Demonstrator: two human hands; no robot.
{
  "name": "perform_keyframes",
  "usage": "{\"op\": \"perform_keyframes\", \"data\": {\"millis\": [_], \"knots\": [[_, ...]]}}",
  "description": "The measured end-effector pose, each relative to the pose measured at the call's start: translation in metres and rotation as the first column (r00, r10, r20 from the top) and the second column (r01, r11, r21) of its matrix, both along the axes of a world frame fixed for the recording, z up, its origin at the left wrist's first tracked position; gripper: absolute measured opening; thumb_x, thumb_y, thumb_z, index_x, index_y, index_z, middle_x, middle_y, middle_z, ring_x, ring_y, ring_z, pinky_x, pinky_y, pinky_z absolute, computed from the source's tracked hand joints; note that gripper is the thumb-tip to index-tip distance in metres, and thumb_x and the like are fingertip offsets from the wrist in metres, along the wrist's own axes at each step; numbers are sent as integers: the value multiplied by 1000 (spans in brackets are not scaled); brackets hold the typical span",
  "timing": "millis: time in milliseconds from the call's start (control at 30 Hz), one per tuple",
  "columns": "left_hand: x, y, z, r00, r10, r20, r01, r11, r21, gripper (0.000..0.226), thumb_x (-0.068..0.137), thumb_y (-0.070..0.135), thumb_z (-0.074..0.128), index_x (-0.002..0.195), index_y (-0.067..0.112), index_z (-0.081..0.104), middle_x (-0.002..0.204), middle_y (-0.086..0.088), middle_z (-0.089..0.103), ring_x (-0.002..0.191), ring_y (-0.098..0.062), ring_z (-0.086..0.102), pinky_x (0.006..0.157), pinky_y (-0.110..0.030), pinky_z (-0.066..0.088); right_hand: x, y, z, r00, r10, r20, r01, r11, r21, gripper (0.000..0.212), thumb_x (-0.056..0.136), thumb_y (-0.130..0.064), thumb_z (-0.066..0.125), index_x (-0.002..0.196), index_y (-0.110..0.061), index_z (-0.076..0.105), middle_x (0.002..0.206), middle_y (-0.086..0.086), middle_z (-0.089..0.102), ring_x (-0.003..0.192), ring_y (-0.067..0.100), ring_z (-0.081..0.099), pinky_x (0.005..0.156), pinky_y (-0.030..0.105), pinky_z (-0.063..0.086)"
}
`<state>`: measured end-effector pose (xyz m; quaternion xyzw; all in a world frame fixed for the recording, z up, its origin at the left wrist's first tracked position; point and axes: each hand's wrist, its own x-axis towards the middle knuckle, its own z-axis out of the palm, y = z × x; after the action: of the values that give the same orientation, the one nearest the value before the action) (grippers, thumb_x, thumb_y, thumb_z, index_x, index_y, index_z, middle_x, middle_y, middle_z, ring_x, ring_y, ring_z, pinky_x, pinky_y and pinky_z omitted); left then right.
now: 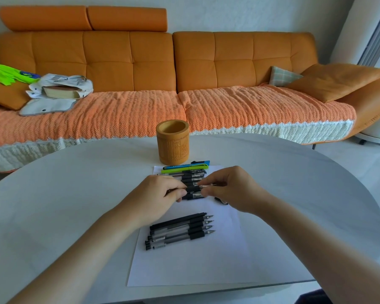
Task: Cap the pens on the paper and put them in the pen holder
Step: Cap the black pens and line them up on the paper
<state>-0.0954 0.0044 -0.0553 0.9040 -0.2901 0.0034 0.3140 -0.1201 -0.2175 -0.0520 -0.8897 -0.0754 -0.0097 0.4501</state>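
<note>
Four uncapped pens [180,231] lie on the near half of the paper [184,266]. Farther off, the left hand [162,194] and right hand [230,189] pinch one black pen [193,189] between them. The pen holder [172,142] stands beyond the paper's far edge.

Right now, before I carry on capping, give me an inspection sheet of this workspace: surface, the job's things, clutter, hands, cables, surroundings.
Surface: white table with a sheet of paper on it.
Job's things: pen holder upright beyond the paper, no pens visible inside; four uncapped pens on the near paper, tips pointing right; blue pen and green pen nearest the holder.
Clutter: small black piece by the right hand, too hidden to identify.
Hands: left hand and right hand both hold one black pen in the middle row.
Cables: nothing seen.
Surroundings: orange sofa with a bag and cushion behind the table.
</note>
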Motion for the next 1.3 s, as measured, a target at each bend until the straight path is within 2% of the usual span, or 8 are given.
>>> {"op": "perform_keyframes", "data": {"millis": [100,233,467,600,733,867,1033,1300], "knots": [[-2,0,1,999,-14,48,15,999,-28,23,92,23,60,71,21,68,74,11,64,79,-5,59,74,-25,47,-1,1,0,1000,18,13,-18,1000,17,8,84,-18,74,88,-14,79,67,0,73,48,6,48,54,21,43],[-3,2,1,993,-23,115,31,997,-70,22,90,19,63,68,19,67,73,9,64,77,-7,59,71,-24,46,-8,5,2,997,18,71,-19,1000,11,9,87,-14,72,90,-11,79,63,-10,69,48,-4,54,53,7,39],[-1,6,3,978,-46,203,55,998,-42,18,87,17,69,102,22,76,89,13,70,86,-2,61,77,-18,48,-6,12,-5,999,36,-9,-36,998,45,11,91,-22,67,88,-22,77,62,-6,67,45,0,47,50,12,39],[3,3,-2,988,-42,147,35,998,52,21,92,21,61,109,24,73,95,10,64,92,-8,56,82,-32,48,3,13,-7,997,27,68,-21,996,-88,11,88,-25,70,96,-25,78,73,-17,61,64,-9,55,57,7,39],[2,-2,-11,988,-60,142,20,963,270,25,93,30,57,114,36,68,95,14,49,95,-10,48,74,-29,40,11,10,-9,998,43,39,-32,963,-267,21,82,-34,76,102,-33,75,79,-21,60,69,-9,55,58,8,38],[5,-1,-14,992,-26,126,-11,960,281,26,90,33,61,114,41,65,98,18,53,91,-6,49,69,-26,38,13,10,-13,997,18,77,11,933,-360,14,74,-43,80,82,-34,73,84,-18,66,73,2,59,64,23,48],[4,2,-17,981,-17,194,-36,963,266,23,85,29,68,106,35,63,103,17,58,96,-5,50,70,-25,41,11,14,-14,988,93,121,-14,843,-538,16,77,-50,74,83,-34,73,93,-14,60,77,5,54,66,30,49],[-1,-2,-14,987,-99,125,62,962,266,17,88,44,60,102,38,68,96,18,59,87,-2,52,73,-25,46,20,-11,-9,992,27,121,22,922,-387,8,84,-38,72,90,-37,76,89,-15,62,72,-1,56,66,22,45]]}}
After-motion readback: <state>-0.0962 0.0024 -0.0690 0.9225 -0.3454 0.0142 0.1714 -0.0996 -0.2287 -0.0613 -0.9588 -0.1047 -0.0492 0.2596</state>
